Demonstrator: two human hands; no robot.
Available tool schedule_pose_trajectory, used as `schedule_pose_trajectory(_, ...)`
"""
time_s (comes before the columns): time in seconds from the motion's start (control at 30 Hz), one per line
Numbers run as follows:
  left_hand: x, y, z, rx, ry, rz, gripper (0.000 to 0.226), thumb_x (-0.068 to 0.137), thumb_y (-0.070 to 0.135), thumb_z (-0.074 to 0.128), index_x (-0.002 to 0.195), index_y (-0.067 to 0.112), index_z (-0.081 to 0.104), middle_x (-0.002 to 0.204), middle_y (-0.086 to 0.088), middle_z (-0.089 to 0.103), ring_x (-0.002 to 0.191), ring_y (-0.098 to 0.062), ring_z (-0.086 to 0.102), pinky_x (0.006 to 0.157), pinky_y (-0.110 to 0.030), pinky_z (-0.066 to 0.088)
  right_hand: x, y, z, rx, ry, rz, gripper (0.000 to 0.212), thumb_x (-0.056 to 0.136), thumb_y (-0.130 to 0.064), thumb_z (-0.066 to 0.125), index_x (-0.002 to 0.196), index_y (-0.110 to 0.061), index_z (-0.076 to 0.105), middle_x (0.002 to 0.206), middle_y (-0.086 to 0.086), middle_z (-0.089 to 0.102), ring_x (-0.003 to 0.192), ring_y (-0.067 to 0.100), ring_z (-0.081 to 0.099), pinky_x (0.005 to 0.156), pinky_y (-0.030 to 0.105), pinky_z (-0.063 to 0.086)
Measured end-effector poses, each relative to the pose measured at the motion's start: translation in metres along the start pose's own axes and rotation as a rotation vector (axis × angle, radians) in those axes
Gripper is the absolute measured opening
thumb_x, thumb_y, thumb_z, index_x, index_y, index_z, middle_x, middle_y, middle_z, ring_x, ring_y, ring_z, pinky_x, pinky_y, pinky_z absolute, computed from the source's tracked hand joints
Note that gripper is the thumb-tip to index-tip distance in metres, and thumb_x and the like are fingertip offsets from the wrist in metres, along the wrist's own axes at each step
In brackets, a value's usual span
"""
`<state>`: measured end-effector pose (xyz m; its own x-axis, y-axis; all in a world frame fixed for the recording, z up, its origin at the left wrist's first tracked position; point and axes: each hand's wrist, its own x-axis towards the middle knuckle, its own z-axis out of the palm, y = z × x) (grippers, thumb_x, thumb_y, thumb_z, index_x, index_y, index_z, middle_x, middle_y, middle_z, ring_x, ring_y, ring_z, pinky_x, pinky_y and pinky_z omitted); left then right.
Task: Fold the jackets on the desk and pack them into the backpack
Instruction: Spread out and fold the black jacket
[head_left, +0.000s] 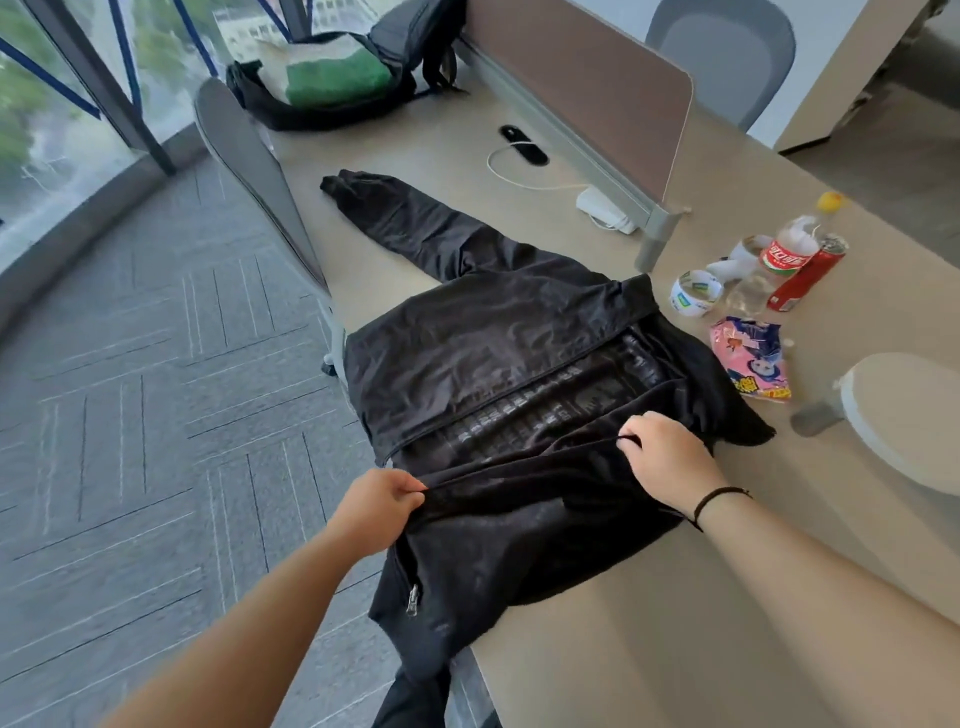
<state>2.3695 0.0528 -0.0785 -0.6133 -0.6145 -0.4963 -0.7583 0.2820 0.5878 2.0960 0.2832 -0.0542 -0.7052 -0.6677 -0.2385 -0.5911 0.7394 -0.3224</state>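
A black jacket (498, 374) lies spread on the desk (675, 623), front up and unzipped, with one sleeve stretched away toward the far end and its lower part hanging over the near left edge of the desk. The left hand (376, 512) pinches a fold of the jacket's fabric at the left edge, fingers curled tight on the cloth. The right hand (670, 457) pinches the same fold further right, thumb and fingers closed on a bit of black fabric; a dark band circles that wrist. Between the two hands the fabric is drawn into a ridge across the jacket's near panel. At the far end of the desk sits the backpack (332, 83), open, with something green and pale folded inside it, probably another garment, though the view is too distant to be sure. To the right of the jacket, apart from it, stand a roll of tape (695, 292), a plastic bottle (789, 249) and a red can (808, 278), with a pink packet (750, 358) lying just beside the jacket's right shoulder. A white charger (605, 209) rests near the desk divider (587, 88).
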Motion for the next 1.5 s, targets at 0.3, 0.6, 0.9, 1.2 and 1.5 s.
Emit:
schedule_pose_trajectory(0.3,0.073,-0.003,-0.032,-0.06,0.131,-0.021,0.013,0.102,0.031,0.054,0.094,0.025,0.062,0.088,0.007,0.065,0.088,-0.018,0.06,0.077,-0.033,0.046,0.114,-0.064,-0.017,-0.392,0.202,-0.175,0.029,0.101,-0.029,0.052,0.118,-0.011,0.065,0.122,0.012,0.058,0.118,0.032,0.051,0.109,0.048,0.033)
schedule_pose_trajectory(0.6,0.092,-0.019,-0.013,0.203,-0.013,-0.134,0.046,0.088,0.003,0.042,0.129,0.025,0.042,0.108,-0.004,0.062,0.09,-0.028,0.06,0.068,-0.039,0.049,0.013,-0.096,0.11,-0.143,-0.086,0.198,0.075,0.099,-0.051,0.046,0.159,-0.026,0.009,0.167,0.01,-0.009,0.154,0.03,-0.007,0.115,0.071,0.003)
schedule_pose_trajectory(0.9,0.048,-0.008,0.032,0.219,0.268,0.132,0.052,0.092,0.019,0.063,0.141,0.017,0.046,0.142,-0.013,0.045,0.128,-0.036,0.042,0.107,-0.048,0.04,-0.086,-0.021,0.123,0.153,-0.066,0.713,0.08,0.096,-0.062,0.041,0.159,-0.02,0.016,0.166,0.011,0.004,0.152,0.03,0.004,0.122,0.054,0.008)
schedule_pose_trajectory(1.2,-0.044,0.022,0.117,0.582,0.035,0.656,0.034,0.062,0.052,0.082,0.081,0.031,0.065,0.095,0.008,0.055,0.094,-0.019,0.055,0.074,-0.03,0.053,-0.114,-0.037,0.121,0.12,-0.117,0.583,0.053,0.095,-0.056,0.05,0.139,-0.027,0.048,0.156,0.009,0.03,0.145,0.03,0.023,0.118,0.044,0.019)
schedule_pose_trajectory(1.5,-0.058,0.02,0.142,0.837,0.133,0.568,0.028,0.047,0.005,0.079,0.057,0.022,0.058,0.072,0.0,0.052,0.066,-0.023,0.048,0.052,-0.032,0.04,-0.135,-0.037,0.129,0.408,-0.207,0.586,0.03,0.097,-0.049,0.051,0.123,-0.04,0.062,0.121,-0.01,0.061,0.118,0.017,0.053,0.104,0.037,0.038)
